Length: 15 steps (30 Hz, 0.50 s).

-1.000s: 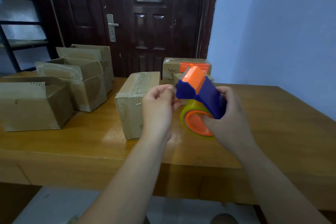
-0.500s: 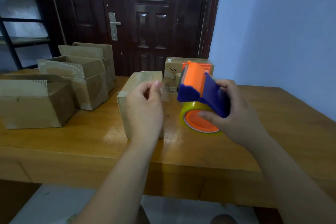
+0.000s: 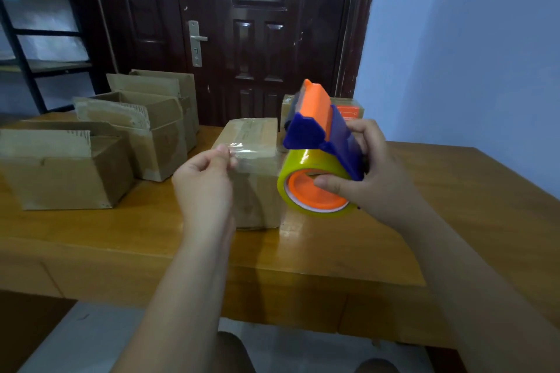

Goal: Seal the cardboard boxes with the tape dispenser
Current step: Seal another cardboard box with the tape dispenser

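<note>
My right hand (image 3: 374,175) grips a blue and orange tape dispenser (image 3: 318,133) carrying a roll of clear yellowish tape (image 3: 306,166), held in the air above the table. My left hand (image 3: 204,179) pinches the free end of the tape (image 3: 242,150), which stretches clear and shiny from the roll leftward. Right behind the strip stands a closed cardboard box (image 3: 256,166) with tape along its top. The strip hangs in front of the box's near top edge; whether it touches the box I cannot tell.
Three open cardboard boxes stand at the left: a near one (image 3: 60,169), a middle one (image 3: 151,136) and a far one (image 3: 169,88). A box with an orange label (image 3: 348,109) sits behind the dispenser. All rest on a wooden table (image 3: 454,191); a dark door (image 3: 257,39) is behind.
My left hand has moved left from the dispenser, drawing out a longer strip of tape. My right hand has tilted the dispenser and lifted it slightly to the right.
</note>
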Tool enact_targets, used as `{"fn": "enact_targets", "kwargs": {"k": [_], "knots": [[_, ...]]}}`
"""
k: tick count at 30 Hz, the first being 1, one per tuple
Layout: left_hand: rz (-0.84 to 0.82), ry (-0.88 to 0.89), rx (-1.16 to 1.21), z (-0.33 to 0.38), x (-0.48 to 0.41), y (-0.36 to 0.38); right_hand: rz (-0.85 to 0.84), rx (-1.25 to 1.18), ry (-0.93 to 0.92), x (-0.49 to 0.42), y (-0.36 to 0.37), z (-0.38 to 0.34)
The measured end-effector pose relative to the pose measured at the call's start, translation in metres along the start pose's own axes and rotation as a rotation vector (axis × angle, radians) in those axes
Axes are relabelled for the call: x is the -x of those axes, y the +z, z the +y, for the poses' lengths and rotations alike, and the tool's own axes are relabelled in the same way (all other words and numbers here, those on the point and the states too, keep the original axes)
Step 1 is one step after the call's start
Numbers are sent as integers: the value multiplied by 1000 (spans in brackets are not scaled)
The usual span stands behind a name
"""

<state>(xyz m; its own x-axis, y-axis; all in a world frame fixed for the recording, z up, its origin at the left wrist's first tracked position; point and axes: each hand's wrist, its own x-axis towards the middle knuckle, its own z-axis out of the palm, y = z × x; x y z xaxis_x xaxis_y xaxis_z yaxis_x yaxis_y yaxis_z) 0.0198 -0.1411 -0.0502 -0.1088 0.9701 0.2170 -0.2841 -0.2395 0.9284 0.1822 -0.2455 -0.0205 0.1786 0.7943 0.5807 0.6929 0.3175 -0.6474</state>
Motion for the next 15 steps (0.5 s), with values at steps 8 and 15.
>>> {"fn": "enact_targets", "kwargs": {"k": [8,15], "knots": [[37,111,-12,16,-27,-20,15,250,-138,-45,5,-49],[78,-6,24,-1,-43,-21,-114,344,-21,-81,19,-61]]}}
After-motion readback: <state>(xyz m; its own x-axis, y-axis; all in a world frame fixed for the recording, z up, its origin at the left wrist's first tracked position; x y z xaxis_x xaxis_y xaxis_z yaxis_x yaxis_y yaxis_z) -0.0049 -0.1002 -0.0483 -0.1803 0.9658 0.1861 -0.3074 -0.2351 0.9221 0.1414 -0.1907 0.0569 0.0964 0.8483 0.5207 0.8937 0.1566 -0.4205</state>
